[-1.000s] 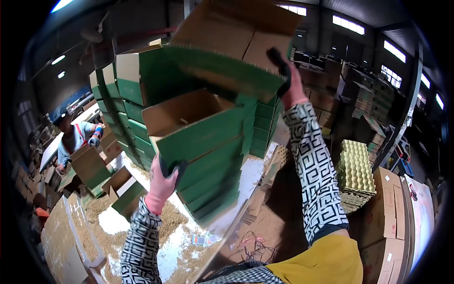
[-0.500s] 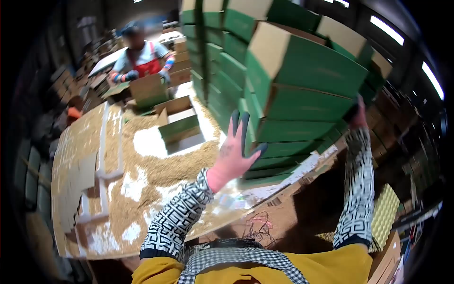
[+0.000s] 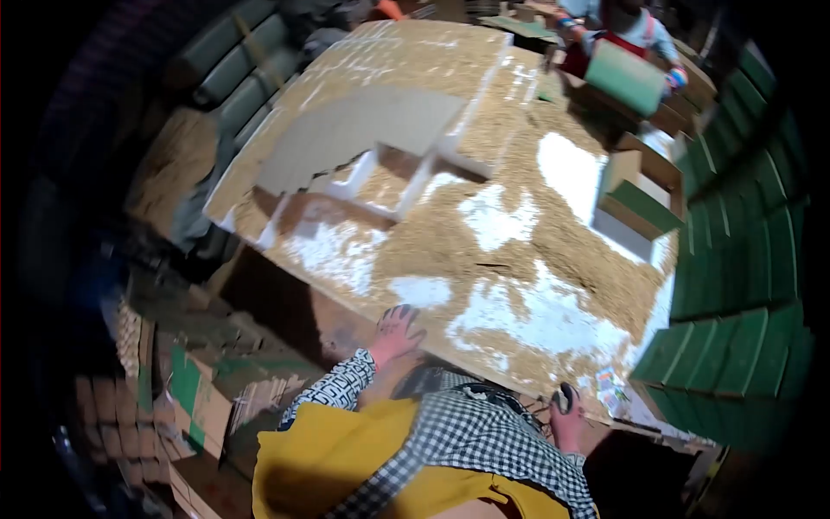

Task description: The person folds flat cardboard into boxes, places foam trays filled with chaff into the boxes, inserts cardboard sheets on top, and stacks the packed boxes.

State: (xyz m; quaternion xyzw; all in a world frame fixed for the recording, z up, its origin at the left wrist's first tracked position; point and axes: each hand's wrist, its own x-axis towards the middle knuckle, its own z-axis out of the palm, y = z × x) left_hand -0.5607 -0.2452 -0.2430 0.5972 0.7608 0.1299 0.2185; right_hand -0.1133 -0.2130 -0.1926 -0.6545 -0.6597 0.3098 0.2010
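Observation:
My left hand [image 3: 397,335], in a pink glove with dark fingertips, is by the front edge of the worktable [image 3: 415,333]. Its fingers are apart, with nothing seen in them. My right hand [image 3: 567,419], gloved the same way, hangs low at the table's front edge, close to my checked apron [image 3: 484,432]. The fingers on this hand are bent but apart, and I make out nothing in them. Nearest to it on the tabletop is a small crumpled printed wrapper [image 3: 610,389]. Brown loose grain-like material [image 3: 450,251] lies spread over the white surface.
Stacked green cartons [image 3: 735,251] stand along the right. An open carton [image 3: 644,186] sits on the table. Across it, a co-worker [image 3: 622,35] handles a green cardboard box [image 3: 624,78]. A grey sheet [image 3: 363,130] and white dividers lie left. Folded cartons [image 3: 203,402] lie lower left.
My view has swung left and down. Both hands have dropped from the raised position by the stacked green cartons to the table's front edge. The right hand has left the stack.

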